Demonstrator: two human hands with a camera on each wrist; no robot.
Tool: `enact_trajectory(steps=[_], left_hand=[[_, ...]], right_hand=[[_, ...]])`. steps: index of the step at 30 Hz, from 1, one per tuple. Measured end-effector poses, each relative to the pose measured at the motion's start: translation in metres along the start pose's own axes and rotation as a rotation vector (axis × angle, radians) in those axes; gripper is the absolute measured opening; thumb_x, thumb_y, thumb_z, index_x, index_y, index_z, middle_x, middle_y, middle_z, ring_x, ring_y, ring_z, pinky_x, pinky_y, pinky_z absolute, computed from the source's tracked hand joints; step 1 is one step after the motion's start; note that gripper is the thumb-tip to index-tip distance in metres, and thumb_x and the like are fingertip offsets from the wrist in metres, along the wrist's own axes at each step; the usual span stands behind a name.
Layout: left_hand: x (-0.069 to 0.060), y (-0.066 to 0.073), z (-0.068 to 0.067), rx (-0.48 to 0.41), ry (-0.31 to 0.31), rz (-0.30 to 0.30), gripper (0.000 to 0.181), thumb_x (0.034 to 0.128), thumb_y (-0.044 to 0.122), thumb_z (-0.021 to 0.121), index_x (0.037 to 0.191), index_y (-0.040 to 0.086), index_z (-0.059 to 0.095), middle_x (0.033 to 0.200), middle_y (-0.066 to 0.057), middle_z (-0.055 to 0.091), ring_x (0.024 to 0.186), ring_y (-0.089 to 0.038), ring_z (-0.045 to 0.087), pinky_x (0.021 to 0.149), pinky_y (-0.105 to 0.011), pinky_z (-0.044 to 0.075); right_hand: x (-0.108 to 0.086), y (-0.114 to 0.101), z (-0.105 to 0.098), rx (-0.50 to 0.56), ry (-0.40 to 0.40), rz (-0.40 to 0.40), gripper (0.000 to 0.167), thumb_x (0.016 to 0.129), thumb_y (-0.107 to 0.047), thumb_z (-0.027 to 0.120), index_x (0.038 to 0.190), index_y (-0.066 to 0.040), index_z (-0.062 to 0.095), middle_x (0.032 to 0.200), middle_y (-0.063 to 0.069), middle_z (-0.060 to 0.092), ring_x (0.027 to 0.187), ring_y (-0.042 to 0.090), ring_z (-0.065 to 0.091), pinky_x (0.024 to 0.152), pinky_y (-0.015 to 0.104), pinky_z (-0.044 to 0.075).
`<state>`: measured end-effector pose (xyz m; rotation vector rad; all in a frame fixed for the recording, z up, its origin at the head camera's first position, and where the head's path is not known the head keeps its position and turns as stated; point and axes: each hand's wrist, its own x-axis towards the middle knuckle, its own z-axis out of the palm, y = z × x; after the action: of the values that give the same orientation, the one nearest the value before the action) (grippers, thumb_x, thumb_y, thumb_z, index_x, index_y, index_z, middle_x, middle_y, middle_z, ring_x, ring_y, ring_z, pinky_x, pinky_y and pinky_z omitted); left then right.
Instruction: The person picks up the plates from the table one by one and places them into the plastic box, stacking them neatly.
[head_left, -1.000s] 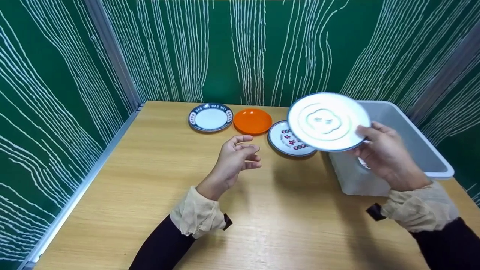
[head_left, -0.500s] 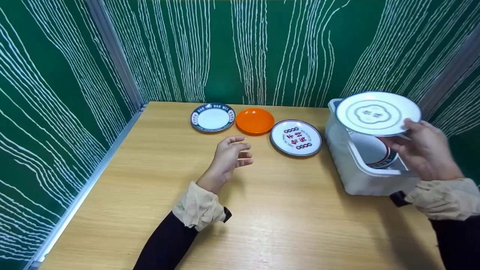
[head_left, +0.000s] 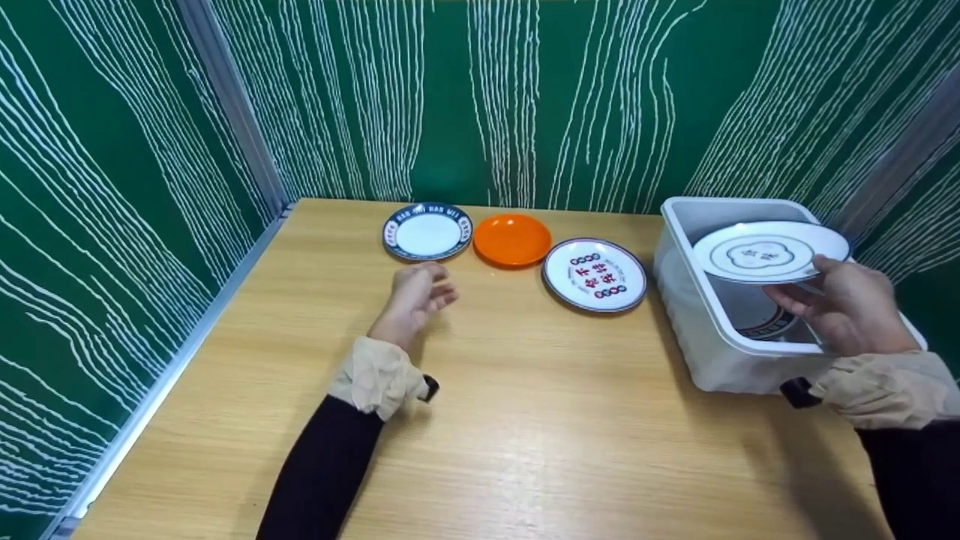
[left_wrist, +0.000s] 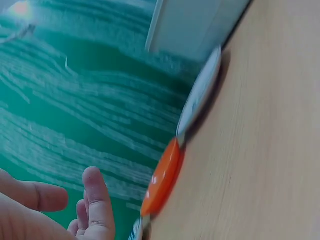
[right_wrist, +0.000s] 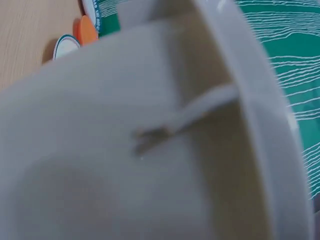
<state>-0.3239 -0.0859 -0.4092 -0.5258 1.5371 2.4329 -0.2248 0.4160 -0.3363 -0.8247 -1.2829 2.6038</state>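
Note:
My right hand (head_left: 851, 304) pinches the edge of a white plate (head_left: 772, 251) with a grey clover-shaped mark at its centre. The plate is held nearly level, over the opening of a pale grey plastic bin (head_left: 731, 367). Inside the bin, part of a bowl or plate with a patterned band (head_left: 761, 330) shows below the hand. My left hand (head_left: 412, 300) holds nothing, its fingers loosely bent, just in front of a dark-rimmed plate (head_left: 427, 234). In the left wrist view, the thumb and fingers (left_wrist: 98, 205) stand apart. The right wrist view is blurred and shows no fingers.
An orange plate (head_left: 512, 240) lies beside the dark-rimmed one. To its right is a white plate with red characters (head_left: 594, 275), close to the bin's left wall. Green panels with white lines (head_left: 592, 97) stand behind the wooden table (head_left: 525, 435).
My right hand has carried the white plate rightward, away from above the red-character plate, then lowered it over the bin. My left hand has moved left, towards the dark-rimmed plate.

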Motion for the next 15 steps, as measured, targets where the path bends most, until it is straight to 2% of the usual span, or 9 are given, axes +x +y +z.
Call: enact_trajectory(steps=[3,5,8,10,15], left_hand=[[0.016,0.010,-0.009,-0.003,0.062,-0.016,0.030,0.0990,-0.001,0.056,0.129,-0.004,0.056,0.134,-0.021,0.053,0.099,-0.028,0.064,0.087,-0.033,0.062],[0.026,0.015,-0.014,0.013,0.102,-0.011,0.033,0.0991,0.000,0.054,0.131,-0.005,0.052,0.136,-0.022,0.050,0.093,-0.026,0.063,0.086,-0.031,0.062],[0.037,0.020,-0.017,0.019,0.166,0.016,0.039,0.0974,-0.003,0.054,0.135,-0.004,0.046,0.134,-0.022,0.047,0.088,-0.023,0.059,0.089,-0.030,0.061],[0.043,0.022,-0.018,0.027,0.206,0.032,0.045,0.0964,-0.005,0.053,0.140,-0.003,0.042,0.131,-0.021,0.047,0.094,-0.025,0.057,0.093,-0.032,0.059],[0.060,0.027,-0.015,0.046,0.273,0.026,0.062,0.0982,-0.007,0.048,0.156,0.002,0.026,0.118,-0.017,0.047,0.122,-0.031,0.053,0.098,-0.032,0.057]], right_hand=[[0.002,-0.002,-0.002,-0.051,0.041,0.018,0.057,0.111,-0.021,0.040,0.161,-0.038,0.017,0.079,0.006,0.068,0.082,0.023,0.073,0.081,0.051,0.062],[0.003,-0.003,-0.003,-0.087,0.065,0.042,0.057,0.111,-0.022,0.040,0.160,-0.039,0.016,0.079,0.006,0.067,0.082,0.022,0.073,0.083,0.050,0.061],[0.004,-0.003,-0.002,-0.124,0.071,0.088,0.049,0.110,-0.023,0.041,0.154,-0.038,0.026,0.081,0.007,0.067,0.082,0.022,0.074,0.084,0.047,0.062],[0.005,-0.002,-0.001,-0.140,0.058,0.119,0.039,0.110,-0.022,0.041,0.146,-0.035,0.033,0.082,0.008,0.068,0.083,0.023,0.074,0.084,0.046,0.063],[0.007,-0.004,-0.001,-0.150,-0.012,0.149,0.030,0.110,-0.016,0.038,0.137,-0.030,0.037,0.082,0.011,0.068,0.081,0.027,0.074,0.084,0.047,0.062]])
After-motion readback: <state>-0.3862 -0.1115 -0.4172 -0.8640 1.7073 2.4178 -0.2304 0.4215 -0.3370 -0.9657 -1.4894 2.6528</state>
